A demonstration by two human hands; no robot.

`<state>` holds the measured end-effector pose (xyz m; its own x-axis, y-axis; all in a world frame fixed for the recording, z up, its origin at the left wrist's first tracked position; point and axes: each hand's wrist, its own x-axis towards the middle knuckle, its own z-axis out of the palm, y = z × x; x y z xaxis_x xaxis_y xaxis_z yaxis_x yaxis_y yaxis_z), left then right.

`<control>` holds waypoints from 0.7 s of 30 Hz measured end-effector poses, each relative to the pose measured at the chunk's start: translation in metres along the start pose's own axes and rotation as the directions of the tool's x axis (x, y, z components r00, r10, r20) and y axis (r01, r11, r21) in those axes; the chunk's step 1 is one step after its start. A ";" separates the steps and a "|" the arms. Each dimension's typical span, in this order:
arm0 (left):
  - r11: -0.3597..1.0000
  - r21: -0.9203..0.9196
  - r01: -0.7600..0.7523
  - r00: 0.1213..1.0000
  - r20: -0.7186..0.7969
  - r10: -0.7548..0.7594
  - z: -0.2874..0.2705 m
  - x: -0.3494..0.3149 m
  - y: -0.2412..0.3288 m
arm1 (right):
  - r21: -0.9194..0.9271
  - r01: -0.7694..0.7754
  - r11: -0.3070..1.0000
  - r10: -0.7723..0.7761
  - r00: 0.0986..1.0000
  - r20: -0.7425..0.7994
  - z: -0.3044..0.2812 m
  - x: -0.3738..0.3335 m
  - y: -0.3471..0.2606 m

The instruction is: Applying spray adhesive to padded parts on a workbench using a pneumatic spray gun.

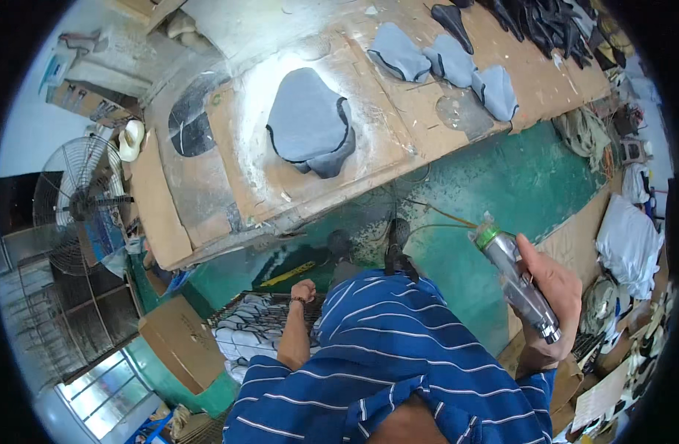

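Head cam first, and it's the only view. Right hand is out at the lower right of the frame, fingers wrapped around a smoky see-through cylindrical tool, its green-ringed end tilted up and to the left. Left hand is below centre, just beside a wire basket of pale pieces; too small to tell if its fingers are open or closed. Big grey piece with black edging sits on the table, upper middle of the frame, over a whitened patch, well apart from both hands. Three smaller grey pieces lie upper right, near a black pile. Fan at far left, cardboard box lower left on the green floor.
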<state>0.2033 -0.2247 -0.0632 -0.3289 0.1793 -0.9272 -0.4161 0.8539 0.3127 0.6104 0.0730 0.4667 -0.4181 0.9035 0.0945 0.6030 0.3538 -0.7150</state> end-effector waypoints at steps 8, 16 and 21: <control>0.992 -0.108 -0.071 0.997 -0.040 0.067 -0.016 0.032 -0.004 | -0.113 0.035 0.993 -0.037 0.999 -0.019 0.050 0.004 -0.085; 0.976 -0.212 -0.043 0.997 0.054 0.056 -0.064 0.060 -0.019 | -0.187 0.072 0.980 -0.074 0.997 -0.002 0.093 -0.008 -0.164; 0.986 -0.153 -0.062 0.998 0.018 0.066 -0.074 0.065 -0.014 | -0.320 0.178 0.931 -0.173 0.984 0.043 0.123 -0.025 -0.202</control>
<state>0.1253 -0.2613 -0.1122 -0.3403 0.2436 -0.9082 -0.5197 0.7562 0.3976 0.4153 -0.0508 0.5232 -0.5451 0.8173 0.1868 0.7042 0.5672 -0.4271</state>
